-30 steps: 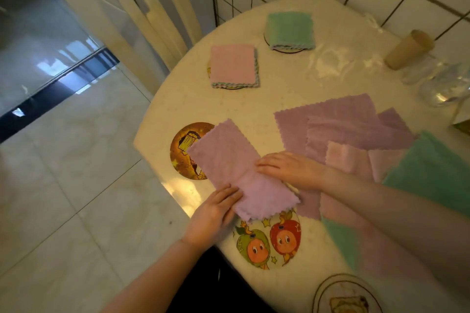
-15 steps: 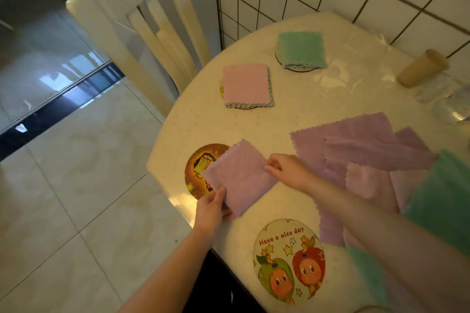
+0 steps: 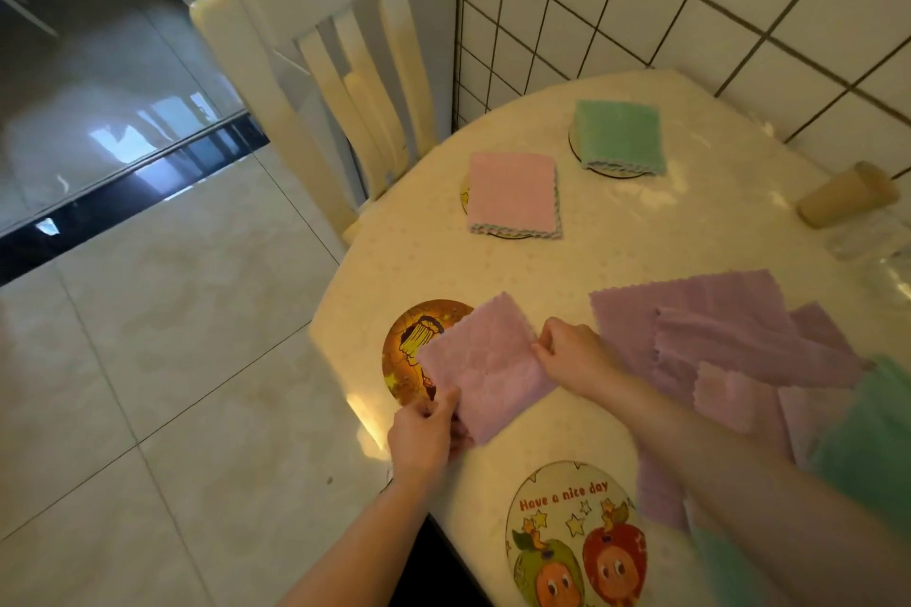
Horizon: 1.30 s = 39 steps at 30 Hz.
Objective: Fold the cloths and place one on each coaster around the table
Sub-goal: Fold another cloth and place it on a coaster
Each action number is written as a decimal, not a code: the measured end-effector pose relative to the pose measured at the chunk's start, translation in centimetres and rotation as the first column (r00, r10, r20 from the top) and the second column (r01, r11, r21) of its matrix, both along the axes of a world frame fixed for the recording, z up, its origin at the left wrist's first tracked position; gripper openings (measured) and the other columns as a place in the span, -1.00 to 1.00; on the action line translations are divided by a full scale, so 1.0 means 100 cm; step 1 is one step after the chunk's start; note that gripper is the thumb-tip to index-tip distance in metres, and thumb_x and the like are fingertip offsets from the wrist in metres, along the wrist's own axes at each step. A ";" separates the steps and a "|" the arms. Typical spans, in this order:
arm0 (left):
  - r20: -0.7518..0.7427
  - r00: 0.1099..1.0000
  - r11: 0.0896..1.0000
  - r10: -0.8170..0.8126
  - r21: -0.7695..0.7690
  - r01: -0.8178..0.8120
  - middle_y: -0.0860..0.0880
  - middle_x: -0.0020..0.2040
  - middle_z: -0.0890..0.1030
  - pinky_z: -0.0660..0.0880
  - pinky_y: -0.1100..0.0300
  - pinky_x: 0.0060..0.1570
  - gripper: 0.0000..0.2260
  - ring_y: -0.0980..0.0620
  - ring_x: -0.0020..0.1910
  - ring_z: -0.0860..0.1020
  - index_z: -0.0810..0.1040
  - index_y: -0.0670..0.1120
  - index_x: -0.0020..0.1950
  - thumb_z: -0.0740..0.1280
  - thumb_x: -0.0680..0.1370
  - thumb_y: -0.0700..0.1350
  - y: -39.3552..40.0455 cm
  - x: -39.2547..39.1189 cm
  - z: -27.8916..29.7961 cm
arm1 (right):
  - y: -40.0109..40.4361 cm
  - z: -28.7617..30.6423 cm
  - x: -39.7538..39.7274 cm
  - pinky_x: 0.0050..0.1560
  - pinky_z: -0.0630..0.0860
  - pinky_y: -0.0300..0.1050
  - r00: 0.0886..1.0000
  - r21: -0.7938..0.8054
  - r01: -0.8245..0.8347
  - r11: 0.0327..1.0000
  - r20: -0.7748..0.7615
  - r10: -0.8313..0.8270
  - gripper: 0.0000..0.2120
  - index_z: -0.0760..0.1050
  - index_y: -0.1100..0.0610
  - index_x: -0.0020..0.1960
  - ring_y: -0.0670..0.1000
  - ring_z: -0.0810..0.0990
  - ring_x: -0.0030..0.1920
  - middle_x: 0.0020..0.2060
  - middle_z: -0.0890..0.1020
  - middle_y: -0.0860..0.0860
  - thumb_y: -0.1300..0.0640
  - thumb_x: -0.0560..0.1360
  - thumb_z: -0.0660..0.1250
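A folded purple cloth [image 3: 485, 367] lies partly over the orange coaster [image 3: 411, 345] near the table's left edge. My left hand [image 3: 424, 434] pinches its near corner and my right hand [image 3: 572, 352] pinches its right corner. A folded pink cloth [image 3: 512, 192] covers one coaster farther back, and a folded green cloth [image 3: 618, 138] covers another. A bare "Have a nice day" coaster [image 3: 574, 537] lies close to me. Unfolded purple cloths [image 3: 715, 330], a pink one and a green cloth [image 3: 877, 449] are piled at the right.
A cream chair [image 3: 320, 54] stands at the table's far left side. A tan cup [image 3: 848, 197] lies on its side near the tiled wall, beside clear plastic. The round table [image 3: 641, 242] has a pale cover; tiled floor lies to the left.
The long folded purple cloth was folded once more into a square. Both hands shifted it left toward the orange coaster, and my view rose and moved back.
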<state>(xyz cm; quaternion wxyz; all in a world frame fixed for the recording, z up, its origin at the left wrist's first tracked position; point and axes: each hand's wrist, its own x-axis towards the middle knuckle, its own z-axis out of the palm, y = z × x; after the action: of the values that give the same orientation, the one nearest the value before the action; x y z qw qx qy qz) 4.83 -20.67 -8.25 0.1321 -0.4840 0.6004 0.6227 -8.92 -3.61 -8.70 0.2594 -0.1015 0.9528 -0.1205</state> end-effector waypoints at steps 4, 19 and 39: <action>0.068 0.983 0.961 -0.173 -0.205 0.184 0.01 -0.41 0.66 0.57 0.13 -0.14 -0.69 0.06 -0.31 0.62 0.62 -0.09 -0.30 0.45 0.40 0.16 0.005 0.013 0.002 | -0.023 0.007 -0.022 0.06 0.48 0.03 0.994 -0.086 -0.084 0.993 -0.074 0.078 -0.74 0.40 0.12 0.16 0.17 0.50 0.11 0.10 0.51 0.09 0.13 0.48 0.23; 0.139 0.959 0.938 -0.247 -0.215 0.273 -0.01 -0.30 0.64 0.56 0.09 -0.18 -0.82 0.05 -0.28 0.59 0.62 -0.09 -0.28 0.47 0.40 0.01 0.020 0.003 -0.006 | -0.054 0.003 -0.045 0.18 0.31 -0.01 0.969 0.090 -0.238 0.967 0.097 0.229 -0.64 0.39 0.14 0.22 0.23 0.39 0.17 0.17 0.43 0.18 0.02 0.48 0.23; 0.030 0.956 0.943 -0.291 -0.162 0.292 -0.14 -0.20 0.68 0.61 0.01 -0.13 -0.84 -0.08 -0.25 0.65 0.57 -0.14 -0.16 0.48 0.41 -0.10 -0.086 -0.001 -0.004 | -0.086 0.003 -0.008 -0.11 0.37 -0.20 0.936 -0.314 0.351 0.882 0.082 -0.343 -0.72 0.38 0.14 0.18 0.03 0.50 -0.05 0.05 0.58 0.10 0.22 0.49 0.31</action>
<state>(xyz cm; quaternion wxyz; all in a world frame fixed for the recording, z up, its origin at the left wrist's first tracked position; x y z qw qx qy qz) 4.74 -29.31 -8.62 0.1840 -0.4011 0.7142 0.5433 -9.77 -12.16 -8.38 0.2248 0.0307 0.9195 -0.3209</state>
